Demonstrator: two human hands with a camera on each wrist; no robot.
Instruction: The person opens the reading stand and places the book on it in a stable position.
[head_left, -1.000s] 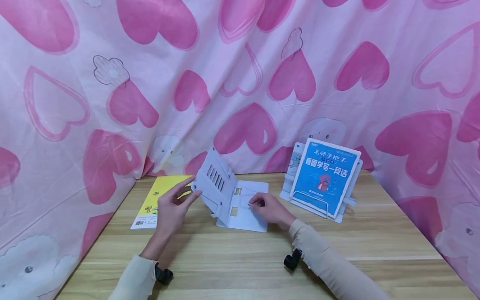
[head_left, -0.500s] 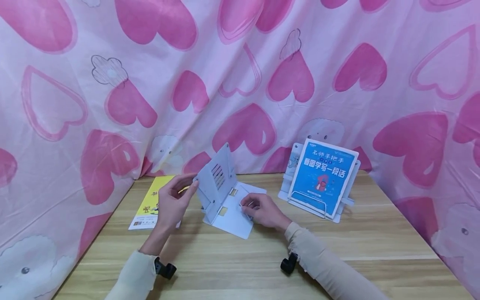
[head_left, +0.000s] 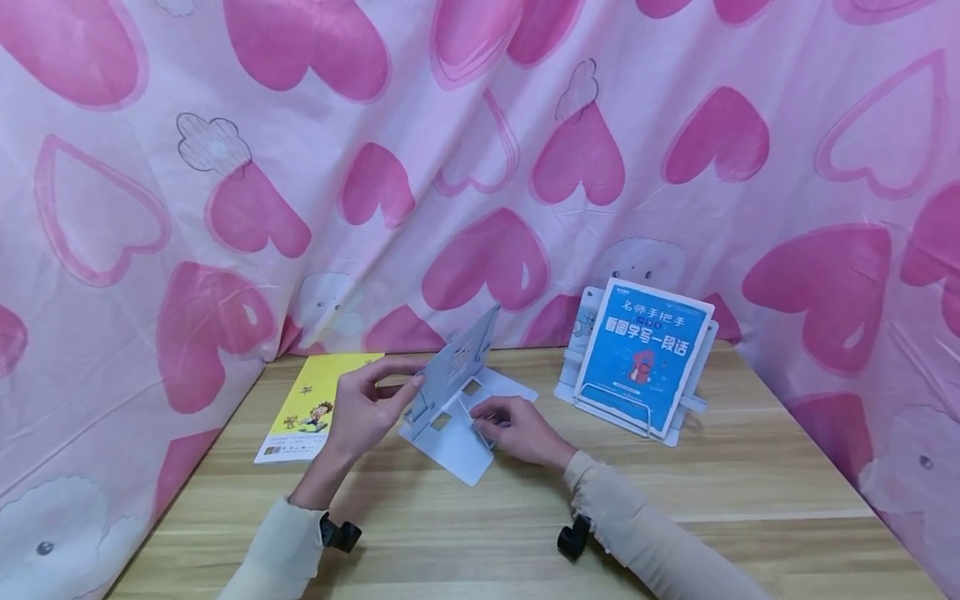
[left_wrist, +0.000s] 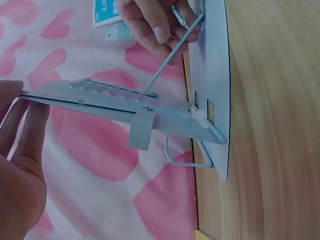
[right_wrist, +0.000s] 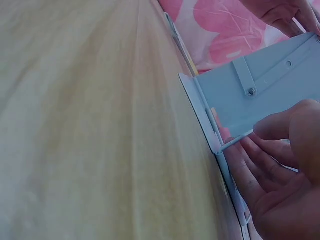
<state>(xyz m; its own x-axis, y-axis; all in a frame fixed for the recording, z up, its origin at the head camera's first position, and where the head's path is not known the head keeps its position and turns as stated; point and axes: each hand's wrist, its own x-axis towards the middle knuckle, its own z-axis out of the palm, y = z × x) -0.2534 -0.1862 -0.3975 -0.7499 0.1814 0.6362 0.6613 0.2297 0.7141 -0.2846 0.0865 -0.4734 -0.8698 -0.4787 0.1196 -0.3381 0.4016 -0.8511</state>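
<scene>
A pale metal book stand rests on the table, with its slotted back panel (head_left: 457, 362) raised at an angle over the flat base plate (head_left: 467, 458). My left hand (head_left: 372, 408) pinches the outer edge of that panel between thumb and fingers, which also shows in the left wrist view. Low over the base, my right hand (head_left: 521, 429) pinches the thin wire support (left_wrist: 172, 55). One end of the wire meets the base plate, and the other reaches the panel's row of notches (left_wrist: 107, 89). A wire page holder (left_wrist: 187, 164) sticks out on the panel's far side.
A second book stand (head_left: 582, 337) at the back right carries a blue book (head_left: 645, 354). The yellow booklet (head_left: 318, 400) lies flat at the left, partly behind my left hand. A pink heart-print curtain (head_left: 480, 258) hangs behind the wooden table (head_left: 465, 542).
The back panel has swung from leaning left to leaning right over the base, and my left hand followed rightward. The base has turned, and my right hand shifted slightly left with the wire.
</scene>
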